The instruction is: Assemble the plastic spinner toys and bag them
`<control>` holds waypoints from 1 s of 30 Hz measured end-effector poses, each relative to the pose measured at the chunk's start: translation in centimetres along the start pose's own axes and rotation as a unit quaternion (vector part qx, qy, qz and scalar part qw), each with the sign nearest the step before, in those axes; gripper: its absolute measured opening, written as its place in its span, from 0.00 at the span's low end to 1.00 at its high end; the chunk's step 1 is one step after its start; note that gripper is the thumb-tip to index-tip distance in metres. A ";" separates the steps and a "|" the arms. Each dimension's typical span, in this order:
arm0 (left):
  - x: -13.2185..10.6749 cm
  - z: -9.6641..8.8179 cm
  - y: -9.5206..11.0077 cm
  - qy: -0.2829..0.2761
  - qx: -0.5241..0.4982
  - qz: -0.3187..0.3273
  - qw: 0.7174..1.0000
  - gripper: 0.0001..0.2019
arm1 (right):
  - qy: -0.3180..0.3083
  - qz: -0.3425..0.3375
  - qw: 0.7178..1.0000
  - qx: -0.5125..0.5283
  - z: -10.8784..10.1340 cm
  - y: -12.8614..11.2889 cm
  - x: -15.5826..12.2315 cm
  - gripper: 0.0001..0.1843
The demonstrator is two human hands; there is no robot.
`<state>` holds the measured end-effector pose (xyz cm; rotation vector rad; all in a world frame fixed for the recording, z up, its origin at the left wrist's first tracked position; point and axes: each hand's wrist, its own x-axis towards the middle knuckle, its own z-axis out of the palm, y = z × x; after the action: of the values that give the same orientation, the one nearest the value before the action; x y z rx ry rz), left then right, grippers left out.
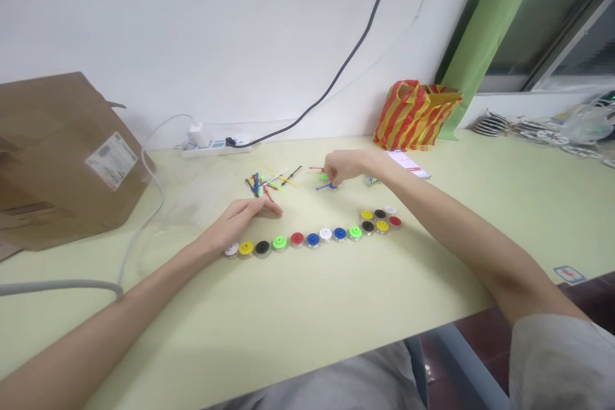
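Observation:
A row of small round coloured discs [312,239] lies across the pale green table [298,320], ending in a cluster [381,220] at its right. My left hand [243,218] rests flat on the table with fingers stretched out, just above the row's left end. A pile of thin coloured sticks [262,183] lies beyond its fingertips. My right hand [342,168] reaches farther back, fingers curled in a pinch over a blue stick [325,187] and a green piece [324,176]. Whether it grips the stick is unclear.
A brown cardboard box [62,154] stands at the left, with a grey cable [144,218] running past it. A white power strip [216,143] lies against the wall. A red and yellow striped bag [413,114] and a white card [409,164] sit at the back right.

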<state>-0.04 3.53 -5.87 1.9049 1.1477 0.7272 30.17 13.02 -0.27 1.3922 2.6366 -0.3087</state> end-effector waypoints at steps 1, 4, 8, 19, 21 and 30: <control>0.0 0.0 0.1 -0.001 -0.001 -0.002 1.000 0.26 | 0.002 0.002 1.000 0.003 0.2 0.4 0.2 0.06; 0.0 0.1 0.2 -0.001 -0.005 -0.005 1.000 0.26 | 0.027 -0.010 1.000 -0.003 0.4 1.3 0.6 0.08; 0.1 0.1 0.2 -0.004 -0.006 -0.004 1.000 0.26 | 0.089 -0.028 0.996 0.004 -0.3 1.6 0.5 0.10; 0.2 0.0 -0.5 -0.006 -0.018 0.006 1.000 0.27 | -0.069 0.062 0.994 0.055 -3.1 -2.2 -6.2 0.05; 0.3 0.0 -0.7 -0.012 -0.025 0.011 1.000 0.26 | -0.114 0.062 0.990 0.054 -2.2 -3.0 -7.4 0.07; 0.4 0.0 -1.2 -0.015 -0.031 0.026 0.999 0.26 | -0.103 0.030 0.994 0.027 1.0 -2.9 -7.4 0.12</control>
<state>-0.41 4.29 -6.89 1.8938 1.0480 0.7516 32.00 5.26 0.71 1.3721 2.4322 -0.4918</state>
